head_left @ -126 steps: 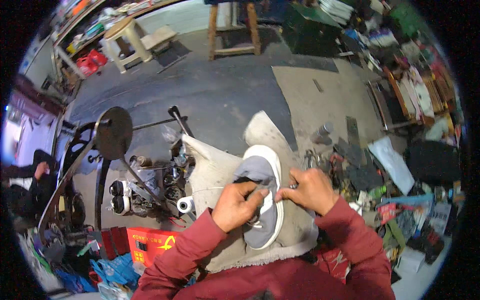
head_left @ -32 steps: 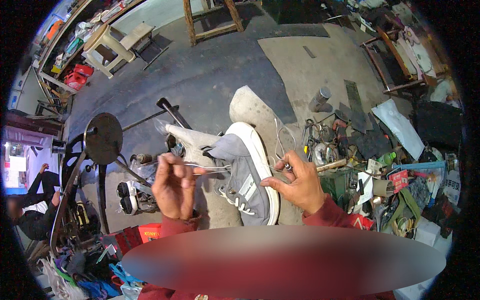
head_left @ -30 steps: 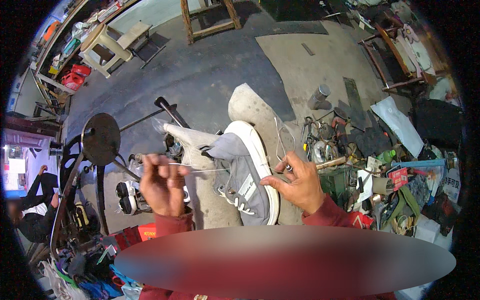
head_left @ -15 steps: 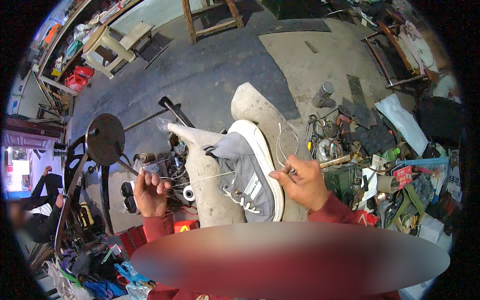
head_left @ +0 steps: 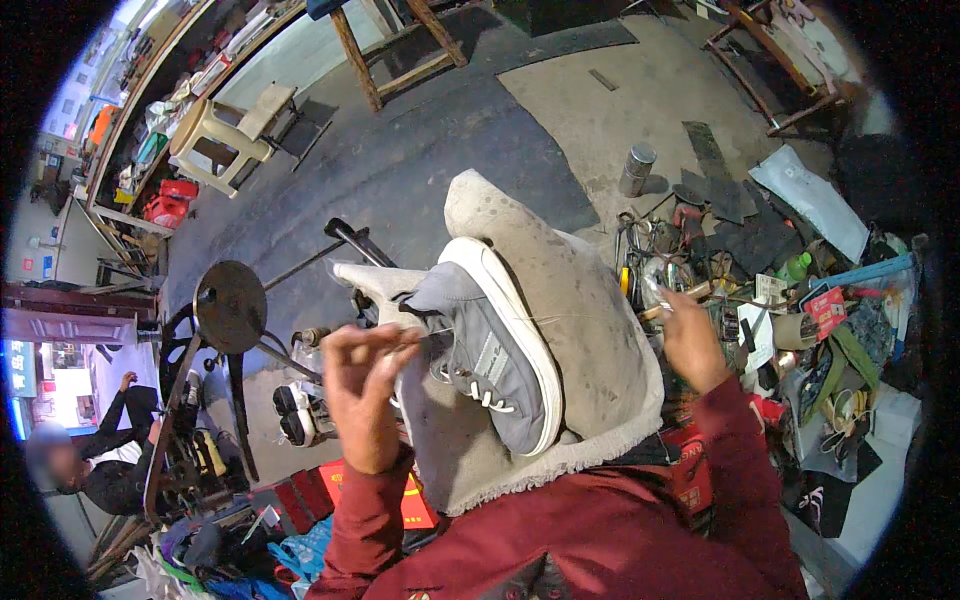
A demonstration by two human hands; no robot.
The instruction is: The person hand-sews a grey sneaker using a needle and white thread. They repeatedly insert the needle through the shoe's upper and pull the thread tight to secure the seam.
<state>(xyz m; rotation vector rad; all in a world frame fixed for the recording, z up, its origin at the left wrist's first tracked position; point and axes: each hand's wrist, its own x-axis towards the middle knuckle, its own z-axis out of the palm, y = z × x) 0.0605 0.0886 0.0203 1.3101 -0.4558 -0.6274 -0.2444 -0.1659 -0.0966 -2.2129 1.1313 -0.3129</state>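
Observation:
A grey canvas shoe (head_left: pixel 487 350) with a white sole and white laces lies on its side across my lap, on a stained beige cloth (head_left: pixel 600 350). Beside the shoe's opening, my left hand (head_left: pixel 368 395) is closed in a pinch. A thin thread (head_left: pixel 440 332) shows faintly between its fingertips and the shoe. Out to the right, past the cloth's edge, my right hand (head_left: pixel 692 342) is closed around a small metal-tipped tool (head_left: pixel 656 290), mostly hidden by the fingers and blurred. Faint pale strands stand out from the sole's edge.
A round black metal machine part (head_left: pixel 230 306) on a stand is at my left. Loose tools (head_left: pixel 640 240) and clutter cover the floor at right, with a metal canister (head_left: pixel 637 170) behind them. A plastic stool (head_left: pixel 220 145) stands far left. Another person (head_left: pixel 115 480) is at the far left.
My right hand has moved right, away from the sole. My left hand has come in toward the shoe's opening. The loop of thread by my right hand no longer shows. The view has shifted.

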